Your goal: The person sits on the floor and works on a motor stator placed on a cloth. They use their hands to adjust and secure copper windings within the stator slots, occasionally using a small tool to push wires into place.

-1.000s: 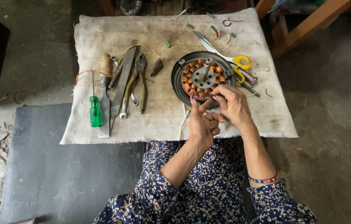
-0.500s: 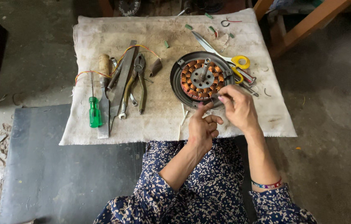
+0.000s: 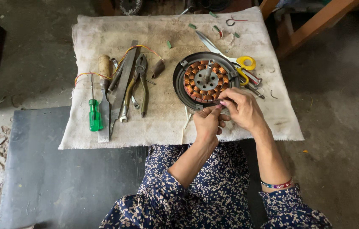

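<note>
Dark blue, flower-printed cloth of the lap and sleeves fills the near edge, and a beaded bracelet (image 3: 277,185) is worn on the right wrist. Just beyond, the left hand (image 3: 207,124) and the right hand (image 3: 242,109) are brought together at the near rim of the round motor stator (image 3: 205,80). The fingertips of both hands are pinched narrowly on something thin at that rim; what is held cannot be made out, since it is too small. The stator lies flat on the pale cloth (image 3: 166,123), with copper-coloured windings ringed around a grey hub and an upright shaft at its centre, directly beyond the fingertips and touching them.

A white strip is seen on the cloth just left of the left hand. To the left, well apart from the hands, a green-handled screwdriver (image 3: 94,114), a flat metal file (image 3: 122,87), a spanner and pliers (image 3: 139,82) are laid side by side. Behind the stator on the right, yellow-handled scissors (image 3: 236,63) are lying against its rim. Small green scraps are scattered at the far edge of the cloth.

Compared with half a second earlier, the hands have been kept at the same near rim, with the fingertips drawn slightly closer together.
</note>
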